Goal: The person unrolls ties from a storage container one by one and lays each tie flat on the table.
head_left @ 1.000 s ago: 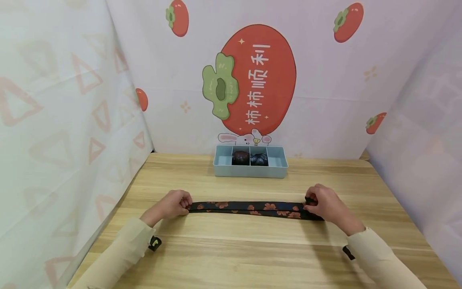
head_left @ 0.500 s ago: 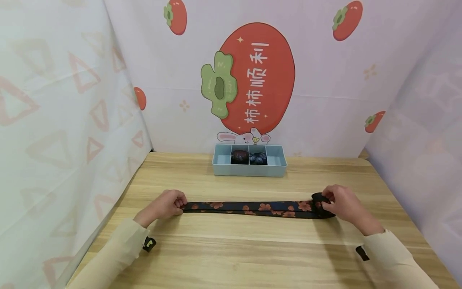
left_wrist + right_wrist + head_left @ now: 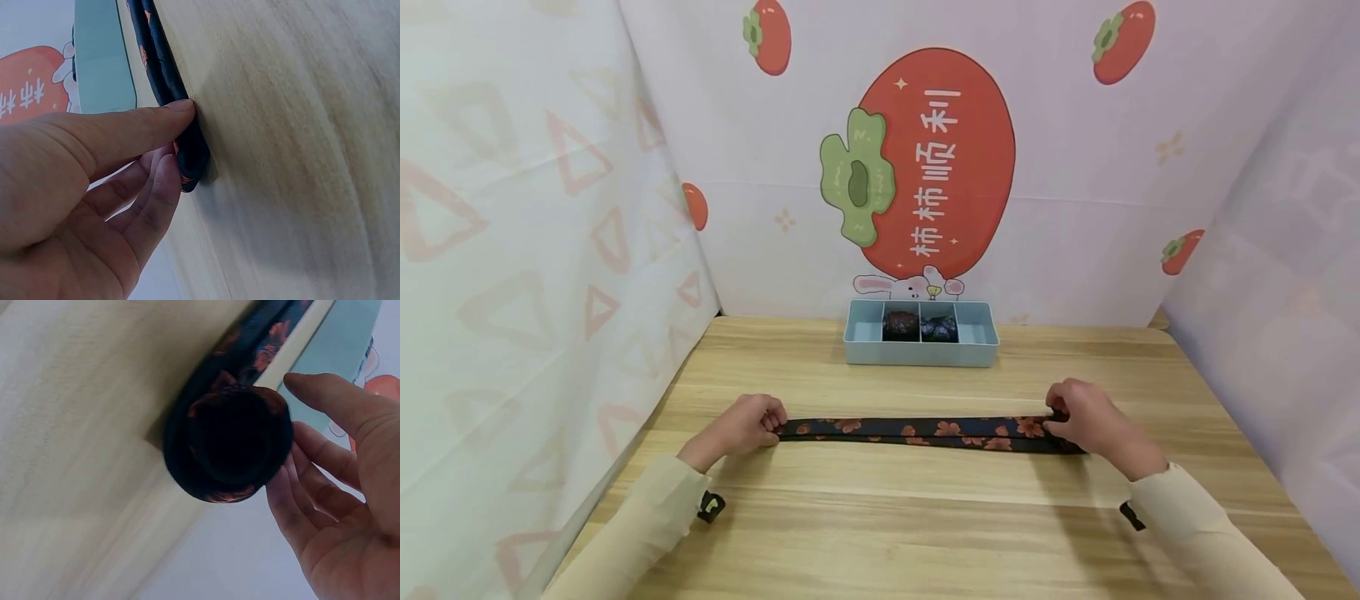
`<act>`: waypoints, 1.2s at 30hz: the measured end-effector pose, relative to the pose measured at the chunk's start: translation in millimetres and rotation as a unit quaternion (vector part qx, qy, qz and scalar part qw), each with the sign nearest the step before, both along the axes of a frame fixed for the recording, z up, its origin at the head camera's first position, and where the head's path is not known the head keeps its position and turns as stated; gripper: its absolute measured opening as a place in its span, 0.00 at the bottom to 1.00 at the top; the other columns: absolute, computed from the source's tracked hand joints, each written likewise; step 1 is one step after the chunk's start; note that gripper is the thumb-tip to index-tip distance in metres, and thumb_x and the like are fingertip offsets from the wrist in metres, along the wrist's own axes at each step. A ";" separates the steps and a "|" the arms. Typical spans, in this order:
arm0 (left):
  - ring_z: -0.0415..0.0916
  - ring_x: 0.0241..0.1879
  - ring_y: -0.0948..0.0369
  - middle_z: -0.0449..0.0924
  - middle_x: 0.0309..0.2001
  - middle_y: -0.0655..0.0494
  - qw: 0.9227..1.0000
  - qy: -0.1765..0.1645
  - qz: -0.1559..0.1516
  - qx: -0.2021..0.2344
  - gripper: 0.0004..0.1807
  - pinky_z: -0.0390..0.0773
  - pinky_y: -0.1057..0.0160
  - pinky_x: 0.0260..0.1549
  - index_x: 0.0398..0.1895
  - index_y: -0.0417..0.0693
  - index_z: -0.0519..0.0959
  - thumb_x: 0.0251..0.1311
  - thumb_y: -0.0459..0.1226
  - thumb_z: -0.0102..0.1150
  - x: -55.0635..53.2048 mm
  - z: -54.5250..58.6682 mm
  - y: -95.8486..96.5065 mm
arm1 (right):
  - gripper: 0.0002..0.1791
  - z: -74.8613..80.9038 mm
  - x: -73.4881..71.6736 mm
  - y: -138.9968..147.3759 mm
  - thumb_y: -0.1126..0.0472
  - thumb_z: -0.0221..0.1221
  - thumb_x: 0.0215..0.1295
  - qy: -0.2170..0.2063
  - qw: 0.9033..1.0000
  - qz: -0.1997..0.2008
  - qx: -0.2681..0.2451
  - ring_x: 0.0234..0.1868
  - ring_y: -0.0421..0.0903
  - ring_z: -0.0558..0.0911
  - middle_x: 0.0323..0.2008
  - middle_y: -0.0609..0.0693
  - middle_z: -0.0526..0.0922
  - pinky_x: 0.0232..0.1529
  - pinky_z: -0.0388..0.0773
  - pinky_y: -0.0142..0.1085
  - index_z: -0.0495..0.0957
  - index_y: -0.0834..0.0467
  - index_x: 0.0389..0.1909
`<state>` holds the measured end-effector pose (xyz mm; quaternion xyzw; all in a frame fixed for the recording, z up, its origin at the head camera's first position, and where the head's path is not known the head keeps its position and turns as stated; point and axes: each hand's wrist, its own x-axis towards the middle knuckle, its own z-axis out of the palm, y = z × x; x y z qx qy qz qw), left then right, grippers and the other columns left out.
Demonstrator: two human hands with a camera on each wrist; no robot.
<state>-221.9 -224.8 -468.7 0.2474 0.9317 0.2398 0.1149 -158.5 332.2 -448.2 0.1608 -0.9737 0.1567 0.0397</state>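
A dark necktie [image 3: 917, 429] with orange flowers lies stretched across the table, folded into two layers side by side. My left hand [image 3: 743, 427] pinches its left end between thumb and fingers; in the left wrist view the thumb [image 3: 150, 125] presses on the dark fabric. At the other end, my right hand [image 3: 1093, 423] holds the necktie where it curls into a roll. In the right wrist view this round roll [image 3: 215, 494] shows a hollow middle, with fingers [image 3: 328, 450] against its side and the thumb [image 3: 325, 394] close to its upper edge.
A pale blue box [image 3: 917, 355] with several compartments stands at the back of the wooden table [image 3: 880, 533]. Its two middle compartments each hold a dark patterned roll [image 3: 901, 326]. Printed cloth walls [image 3: 1075, 267] enclose the back and sides.
My right hand shifted to the right with the rolled end, then came partway back to the left. The left hand moved slightly left, still pinching the necktie's end.
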 end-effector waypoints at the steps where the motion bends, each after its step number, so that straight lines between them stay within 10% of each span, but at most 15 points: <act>1: 0.77 0.35 0.64 0.83 0.35 0.54 1.000 0.000 0.001 0.000 0.11 0.81 0.65 0.36 0.37 0.42 0.84 0.54 0.23 0.75 0.1 -0.3 -0.9 | 0.16 -1.4 0.3 0.4 0.66 0.78 0.54 0.001 1.000 0.000 0.000 0.30 0.43 0.75 0.31 0.53 0.79 0.30 0.78 0.39 0.82 0.66 0.37; 36: 0.78 0.35 0.62 0.83 0.35 0.53 0.999 -0.003 0.034 -0.010 0.12 0.82 0.62 0.37 0.37 0.41 0.84 0.54 0.22 0.75 6.0 6.5 -28.9 | 0.15 -3.4 -0.3 7.5 0.66 0.78 0.54 -0.007 1.000 -0.020 -0.001 0.34 0.48 0.81 0.34 0.55 0.82 0.34 0.82 0.43 0.83 0.67 0.38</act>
